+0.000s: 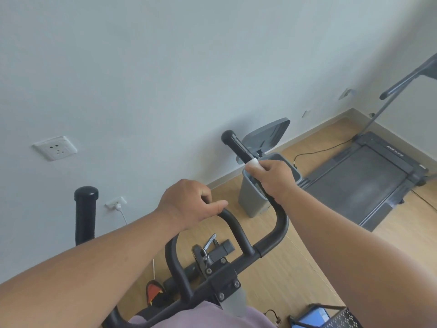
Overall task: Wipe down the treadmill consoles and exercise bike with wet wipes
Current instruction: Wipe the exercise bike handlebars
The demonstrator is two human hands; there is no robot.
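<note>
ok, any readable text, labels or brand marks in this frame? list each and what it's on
None legible.
Black treadmill: white lettering at the head of its deck, too blurred to read.
Blue screen at the bottom edge: too small to read.
Black exercise bike handlebar, grey lidded bin, white wall socket: no text visible.

The exercise bike's black handlebar (281, 223) fills the lower middle, its right horn rising toward the wall with a rounded end cap. A white wet wipe (253, 164) is wrapped around that horn partway up. A dark treadmill (369, 183) lies flat on the wooden floor at right, well apart.
</note>
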